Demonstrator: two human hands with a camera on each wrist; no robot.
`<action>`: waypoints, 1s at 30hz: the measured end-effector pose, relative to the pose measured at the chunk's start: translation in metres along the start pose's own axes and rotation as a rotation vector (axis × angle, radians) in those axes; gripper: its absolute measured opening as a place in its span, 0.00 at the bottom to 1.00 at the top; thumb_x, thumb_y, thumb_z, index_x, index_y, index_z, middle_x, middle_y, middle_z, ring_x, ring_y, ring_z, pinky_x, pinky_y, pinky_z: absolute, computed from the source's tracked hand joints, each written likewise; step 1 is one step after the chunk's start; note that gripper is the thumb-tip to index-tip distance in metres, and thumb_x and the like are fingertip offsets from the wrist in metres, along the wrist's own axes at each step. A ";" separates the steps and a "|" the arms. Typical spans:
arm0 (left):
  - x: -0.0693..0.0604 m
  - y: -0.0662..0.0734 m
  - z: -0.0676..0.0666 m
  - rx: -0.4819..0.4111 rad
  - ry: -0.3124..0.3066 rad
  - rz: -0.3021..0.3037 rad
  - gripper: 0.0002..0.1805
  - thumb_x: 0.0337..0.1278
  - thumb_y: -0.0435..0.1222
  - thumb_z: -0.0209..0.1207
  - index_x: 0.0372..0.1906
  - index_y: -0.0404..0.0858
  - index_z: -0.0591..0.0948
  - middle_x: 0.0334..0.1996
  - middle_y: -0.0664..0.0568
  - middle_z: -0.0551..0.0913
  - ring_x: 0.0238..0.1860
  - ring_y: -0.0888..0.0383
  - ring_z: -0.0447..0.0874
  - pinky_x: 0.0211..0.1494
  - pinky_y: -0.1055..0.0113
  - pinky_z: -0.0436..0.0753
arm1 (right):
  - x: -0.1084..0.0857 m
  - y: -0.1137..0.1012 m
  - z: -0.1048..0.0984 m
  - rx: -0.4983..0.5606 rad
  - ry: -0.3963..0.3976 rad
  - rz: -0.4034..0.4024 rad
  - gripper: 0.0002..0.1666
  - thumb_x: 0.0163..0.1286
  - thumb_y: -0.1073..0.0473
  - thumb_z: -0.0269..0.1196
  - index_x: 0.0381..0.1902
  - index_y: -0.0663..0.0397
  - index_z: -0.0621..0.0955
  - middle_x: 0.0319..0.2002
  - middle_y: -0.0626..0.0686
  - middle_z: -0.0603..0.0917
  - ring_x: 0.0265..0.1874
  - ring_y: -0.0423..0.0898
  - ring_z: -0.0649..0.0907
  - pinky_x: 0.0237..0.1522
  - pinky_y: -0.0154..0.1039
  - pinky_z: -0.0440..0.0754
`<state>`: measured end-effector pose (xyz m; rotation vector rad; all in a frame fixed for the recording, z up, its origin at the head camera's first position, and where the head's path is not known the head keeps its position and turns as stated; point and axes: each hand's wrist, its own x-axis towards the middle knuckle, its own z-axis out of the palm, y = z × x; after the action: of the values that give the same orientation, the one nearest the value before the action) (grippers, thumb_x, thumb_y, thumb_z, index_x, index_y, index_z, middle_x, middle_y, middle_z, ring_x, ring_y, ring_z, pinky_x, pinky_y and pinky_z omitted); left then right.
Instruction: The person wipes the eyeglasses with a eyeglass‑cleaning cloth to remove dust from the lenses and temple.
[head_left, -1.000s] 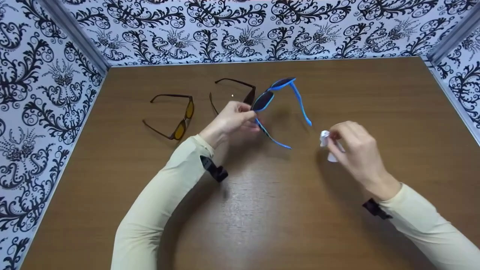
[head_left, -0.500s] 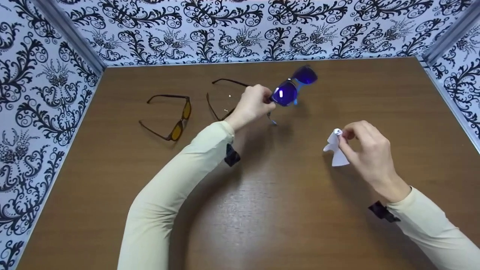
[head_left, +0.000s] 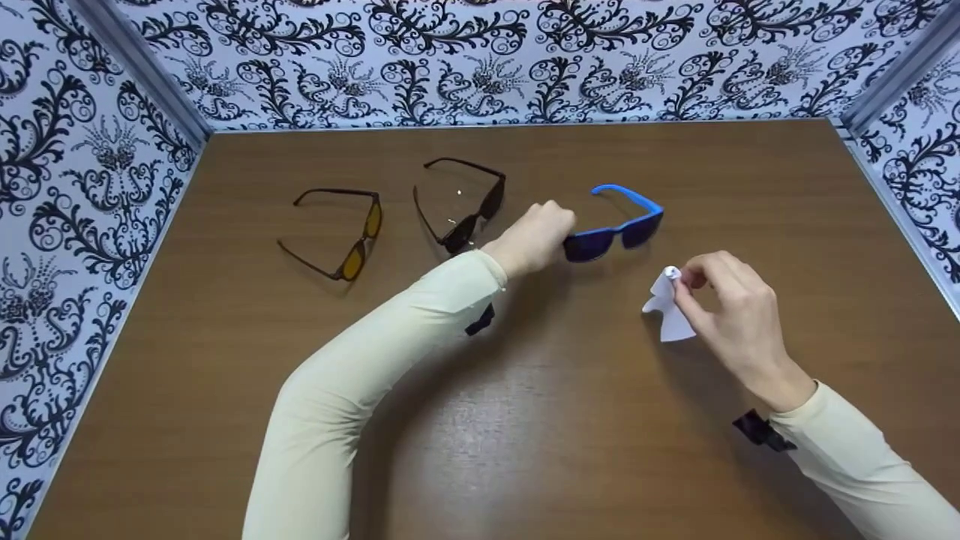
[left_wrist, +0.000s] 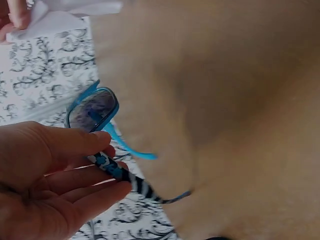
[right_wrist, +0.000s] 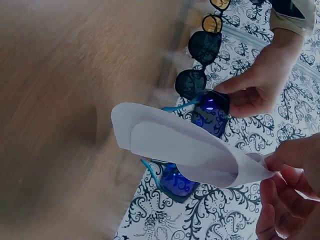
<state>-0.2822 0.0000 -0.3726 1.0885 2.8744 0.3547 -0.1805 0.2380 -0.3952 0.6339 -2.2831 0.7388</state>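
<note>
In the head view my left hand (head_left: pixel 534 236) grips blue-framed sunglasses (head_left: pixel 640 231) by the left end, their dark lenses facing my side. In the left wrist view the thumb and fingers pinch the blue sunglasses (left_wrist: pixel 95 111) at a temple with a dark, striped and flowered pattern; the other temple is plain blue. My right hand (head_left: pixel 739 322) holds up a thin white cloth (head_left: pixel 673 319) between thumb and fingertips. That white cloth (right_wrist: pixel 175 145) hangs loosely folded in the right wrist view, apart from the sunglasses and partly hiding them.
Black sunglasses (head_left: pixel 491 199) lie with temples spread on the brown table (head_left: pixel 480 450), just left of my left hand. Farther left lie yellow-lensed glasses (head_left: pixel 352 260). Patterned panels (head_left: pixel 487 67) stand along the table's back and sides.
My left hand has carried the blue sunglasses to the right and turned them so the lenses face my side. The right hand moved slightly right, and the cloth now hangs more unfolded.
</note>
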 end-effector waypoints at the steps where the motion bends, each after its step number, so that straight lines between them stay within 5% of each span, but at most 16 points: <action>1: 0.000 -0.002 0.003 0.001 0.002 -0.003 0.08 0.51 0.20 0.54 0.32 0.29 0.82 0.35 0.42 0.85 0.39 0.46 0.83 0.45 0.53 0.80 | 0.000 0.001 0.000 -0.007 -0.011 0.001 0.08 0.52 0.75 0.64 0.29 0.61 0.78 0.27 0.53 0.79 0.28 0.46 0.77 0.35 0.35 0.68; 11: 0.003 -0.020 0.029 -0.038 0.045 -0.123 0.08 0.52 0.20 0.54 0.34 0.31 0.82 0.37 0.39 0.83 0.38 0.45 0.84 0.38 0.55 0.82 | 0.005 0.003 0.008 0.020 0.001 0.013 0.09 0.52 0.75 0.64 0.29 0.60 0.78 0.27 0.52 0.80 0.29 0.47 0.78 0.34 0.36 0.69; 16: 0.000 -0.025 0.037 -0.031 0.046 -0.117 0.09 0.55 0.21 0.53 0.38 0.30 0.81 0.39 0.38 0.81 0.41 0.43 0.83 0.41 0.56 0.82 | 0.013 0.004 0.014 0.005 -0.067 -0.036 0.07 0.55 0.73 0.65 0.32 0.61 0.79 0.29 0.54 0.81 0.31 0.48 0.79 0.36 0.38 0.71; 19: -0.003 -0.028 0.037 -0.012 0.052 -0.083 0.10 0.54 0.22 0.54 0.42 0.29 0.79 0.46 0.38 0.80 0.52 0.42 0.79 0.53 0.59 0.78 | 0.017 0.005 0.026 -0.004 -0.125 -0.113 0.08 0.55 0.72 0.66 0.33 0.62 0.79 0.29 0.55 0.81 0.30 0.50 0.79 0.35 0.43 0.74; 23: -0.012 -0.033 0.028 0.001 0.054 -0.053 0.15 0.54 0.22 0.55 0.48 0.27 0.76 0.60 0.34 0.72 0.68 0.41 0.61 0.67 0.60 0.62 | 0.023 0.001 0.047 0.007 -0.179 -0.209 0.09 0.54 0.72 0.67 0.33 0.61 0.79 0.29 0.54 0.81 0.28 0.51 0.79 0.32 0.47 0.75; 30: -0.037 -0.048 -0.010 0.042 0.116 -0.085 0.17 0.57 0.25 0.56 0.52 0.25 0.76 0.65 0.28 0.64 0.70 0.36 0.53 0.71 0.55 0.51 | 0.037 -0.018 0.083 0.051 -0.272 -0.312 0.09 0.55 0.70 0.66 0.33 0.58 0.78 0.30 0.51 0.81 0.32 0.50 0.80 0.33 0.46 0.74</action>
<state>-0.2869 -0.0613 -0.3753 0.9798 3.0319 0.3662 -0.2300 0.1625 -0.4154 1.1440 -2.3319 0.5892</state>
